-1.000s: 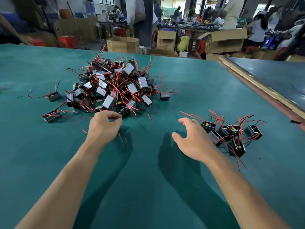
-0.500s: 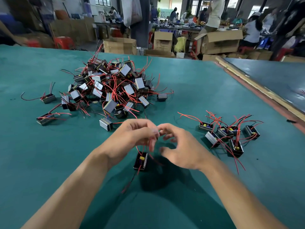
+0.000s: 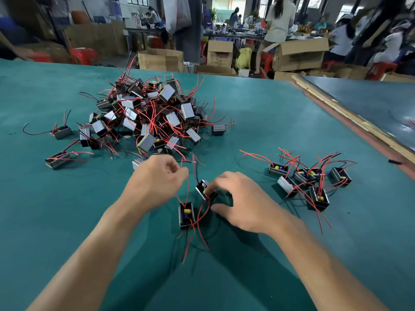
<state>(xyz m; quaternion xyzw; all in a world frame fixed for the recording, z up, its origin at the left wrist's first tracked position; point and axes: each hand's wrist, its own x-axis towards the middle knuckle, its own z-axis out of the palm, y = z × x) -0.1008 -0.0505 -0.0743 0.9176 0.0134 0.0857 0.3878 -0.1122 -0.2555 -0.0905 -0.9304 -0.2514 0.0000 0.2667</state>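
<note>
A big heap of small black boxes with red wires (image 3: 152, 115) lies on the green table (image 3: 67, 209) at the back left. My left hand (image 3: 155, 185) pinches the red wires of one black box (image 3: 186, 215), which sits open side up just below it. My right hand (image 3: 242, 200) holds a second, tilted box (image 3: 204, 190) between fingertips and thumb. The two boxes' wires cross between my hands.
A small group of several boxes (image 3: 310, 182), open sides up, lies to the right. Single stray boxes (image 3: 60, 132) sit left of the heap. A wooden strip (image 3: 350, 115) edges the table at right. Cardboard boxes (image 3: 298, 55) and people stand beyond.
My left hand took boxes from the heap's edge and drew them toward me. Both hands met at the centre; a second box now sits in my right hand's fingers.
</note>
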